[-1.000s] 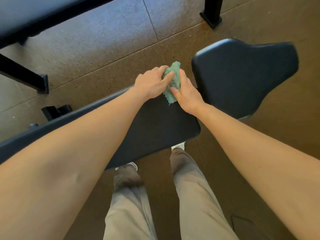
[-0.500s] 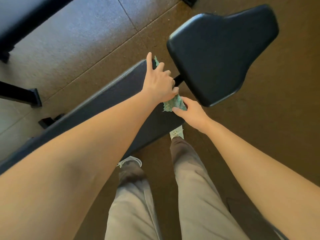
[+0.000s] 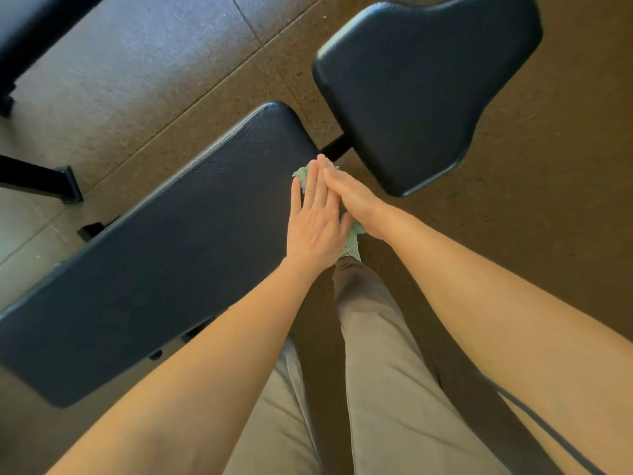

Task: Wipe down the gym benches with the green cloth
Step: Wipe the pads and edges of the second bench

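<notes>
The green cloth is pressed between my two flat hands at the right end of the long black bench pad. Only its edges show, beyond the fingertips and below the palms. My left hand lies with straight fingers held together, palm toward the cloth. My right hand lies against it from the right, fingers extended along the left hand's fingers. The separate black seat pad sits just beyond and to the right, joined by a dark frame bar.
A second dark bench crosses the top left corner, its black metal foot on the speckled rubber floor. My legs in beige trousers stand close to the pad's right end. A thin dark cord hangs at lower right.
Both hands went from pinching the bunched cloth to lying flat together with it between them. The view shifted, so both pads appear larger and nearer.
</notes>
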